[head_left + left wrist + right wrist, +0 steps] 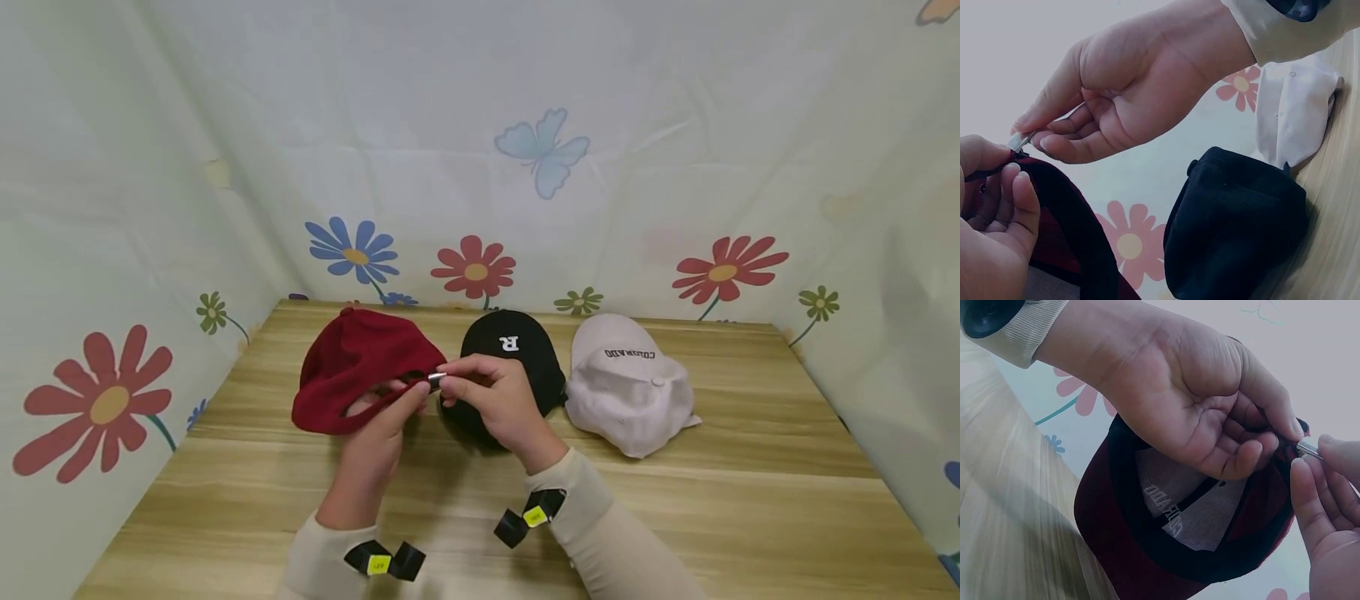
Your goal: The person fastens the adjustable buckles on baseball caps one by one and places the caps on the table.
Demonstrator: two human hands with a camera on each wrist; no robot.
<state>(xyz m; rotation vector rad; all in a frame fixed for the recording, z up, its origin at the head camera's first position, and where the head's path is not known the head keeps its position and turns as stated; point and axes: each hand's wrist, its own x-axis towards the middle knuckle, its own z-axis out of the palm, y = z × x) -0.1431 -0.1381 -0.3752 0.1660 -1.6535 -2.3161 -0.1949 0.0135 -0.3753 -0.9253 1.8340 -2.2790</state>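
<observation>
A dark red cap [363, 358] is held above the table at the left, its black-banded inside [1147, 531] facing the right wrist camera. My left hand [385, 429] grips the strap at the cap's back opening between thumb and fingers. With thumb and fingertips, my right hand [498, 398] pinches a small silver metal buckle [437, 380] on that strap. Both hands meet at the buckle, which the left wrist view shows tilted up from the strap. Fingers partly cover the strap's end.
Just right of the red cap, a black cap [517, 333] with a white R sits on the wooden table [750, 417], partly behind my right hand. Farther right lies a pale pinkish-white cap [637, 392] lettered COLORADO. A flower-patterned cloth [420, 183] hangs behind the table.
</observation>
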